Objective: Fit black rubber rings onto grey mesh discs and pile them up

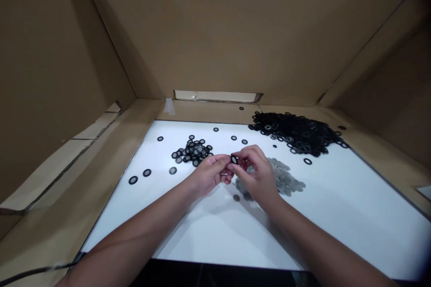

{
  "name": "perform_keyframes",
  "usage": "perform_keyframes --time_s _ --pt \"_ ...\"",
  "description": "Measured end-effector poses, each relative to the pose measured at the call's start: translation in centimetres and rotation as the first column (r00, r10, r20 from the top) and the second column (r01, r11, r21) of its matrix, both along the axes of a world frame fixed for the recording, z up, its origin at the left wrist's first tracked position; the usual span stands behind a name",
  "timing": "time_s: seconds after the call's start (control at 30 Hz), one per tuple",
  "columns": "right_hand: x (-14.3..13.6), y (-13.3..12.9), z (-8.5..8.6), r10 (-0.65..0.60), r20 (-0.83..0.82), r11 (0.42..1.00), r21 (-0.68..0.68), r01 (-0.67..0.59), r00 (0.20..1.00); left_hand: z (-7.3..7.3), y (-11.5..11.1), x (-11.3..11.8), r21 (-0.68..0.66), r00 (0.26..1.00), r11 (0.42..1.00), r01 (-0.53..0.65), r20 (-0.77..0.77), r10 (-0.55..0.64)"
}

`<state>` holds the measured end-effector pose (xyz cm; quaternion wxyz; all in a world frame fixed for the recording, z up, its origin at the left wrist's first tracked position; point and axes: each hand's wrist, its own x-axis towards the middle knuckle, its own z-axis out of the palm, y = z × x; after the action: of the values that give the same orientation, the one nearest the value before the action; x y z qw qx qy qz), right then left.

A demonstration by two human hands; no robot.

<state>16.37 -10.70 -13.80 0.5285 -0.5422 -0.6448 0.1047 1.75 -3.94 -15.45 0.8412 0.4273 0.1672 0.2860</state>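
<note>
Between the fingertips of both hands is a black rubber ring with a pale disc in its middle [234, 159]. My left hand [211, 174] pinches it from the left, and my right hand [256, 171] grips its other side with thumb and fingers. Under and beside the right hand spreads a pile of grey mesh-like discs [286, 178], partly hidden by that hand. To the left of my left hand lies a heap of black rings with grey centres [194, 151]. A larger mound of plain black rings [296, 132] sits at the back right.
White board [208, 237] forms the work surface, with tall cardboard walls [215, 31] around it. Several ringed discs lie scattered at left, including one ringed disc [133, 180]. One loose black ring [307, 161] rests before the mound. A black cable [40, 271] runs at lower left.
</note>
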Motion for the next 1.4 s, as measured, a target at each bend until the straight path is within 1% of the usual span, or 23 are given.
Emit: perform_keyframes --time_s 0.2,0.3,0.37,0.47,0.53,0.63,0.73,0.87,1.07,1.17,1.23,1.27,1.33,1.4 --pt "0.0 0.0 0.2 -0.018 0.021 1.000 -0.007 0.018 1.000 0.1 0.0 0.0 -0.007 1.000 1.000 -0.001 -0.002 0.001" --pt "0.0 0.0 0.2 -0.046 0.030 0.999 0.007 0.046 0.998 0.2 0.0 0.0 0.011 0.999 0.999 -0.032 -0.006 0.032" --pt "0.1 0.0 0.2 -0.051 0.055 0.998 0.031 0.050 0.997 0.2 0.2 -0.1 0.066 0.997 0.995 -0.072 -0.011 0.073" --pt "0.2 -0.1 0.3 -0.037 0.084 0.998 0.045 0.033 0.996 0.5 0.5 -0.4 0.210 0.990 0.971 -0.118 -0.056 0.132" --pt "0.2 -0.1 0.3 -0.026 0.093 0.999 0.042 0.022 0.995 0.8 0.6 -0.7 0.291 0.983 0.948 -0.126 -0.094 0.159" --pt "0.3 -0.1 0.4 -0.016 0.121 0.999 0.049 0.010 0.993 1.3 0.5 -0.9 0.348 0.978 0.930 -0.121 -0.118 0.171" --pt "0.3 -0.2 0.4 -0.020 0.153 0.999 0.051 0.012 0.988 1.6 0.3 -1.0 0.365 0.977 0.923 -0.120 -0.125 0.176" --pt "0.3 -0.2 0.4 -0.034 0.167 0.998 0.061 0.024 0.985 1.6 0.2 -0.9 0.353 0.975 0.927 -0.125 -0.130 0.180" --pt "0.4 -0.2 0.2 -0.036 0.164 0.997 0.076 0.024 0.986 1.7 0.0 -0.9 0.324 0.977 0.938 -0.119 -0.132 0.169" --pt "0.3 -0.3 0.4 -0.032 0.149 0.997 0.079 0.021 0.988 1.7 0.0 -0.9 0.341 0.978 0.934 -0.104 -0.134 0.158" --pt "0.2 -0.4 0.6 -0.032 0.104 0.997 0.072 0.025 0.994 1.8 0.1 -1.1 0.395 0.977 0.914 -0.090 -0.145 0.158" --pt "0.2 -0.4 0.6 -0.034 0.072 0.998 0.061 0.030 0.997 1.8 0.2 -1.2 0.440 0.973 0.894 -0.084 -0.155 0.169" --pt "0.2 -0.3 0.7 -0.027 -0.004 0.999 0.022 0.027 1.000 1.9 0.4 -1.4 0.552 0.962 0.830 -0.079 -0.177 0.210" --pt "0.3 -0.2 0.6 0.007 -0.093 0.999 -0.030 -0.010 0.996 2.0 0.5 -1.6 0.659 0.945 0.747 -0.085 -0.183 0.269"
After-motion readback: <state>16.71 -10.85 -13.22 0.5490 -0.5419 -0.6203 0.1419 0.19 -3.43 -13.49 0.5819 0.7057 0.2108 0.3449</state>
